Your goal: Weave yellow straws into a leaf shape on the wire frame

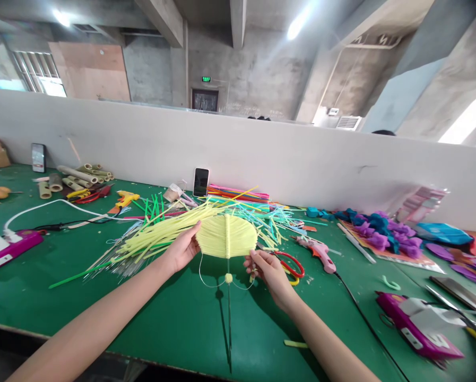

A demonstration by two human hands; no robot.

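A pale yellow leaf shape made of pipe cleaners, with a raised rib down its middle, is held up over the table. My left hand pinches its left edge. At the lower right edge, the closed fingers of my right hand grip the leaf shape; a small yellowish bit shows beneath them. Thin wire stems hang from the rib, carrying a small yellow ball. Fine pale wires curve from the ball toward both sides. Behind lies a heap of yellow pipe cleaners.
Red-handled scissors and a pink glue gun with a black cord lie to the right. Purple power strips sit at both sides. A phone leans on the white partition. Purple and teal flowers lie far right.
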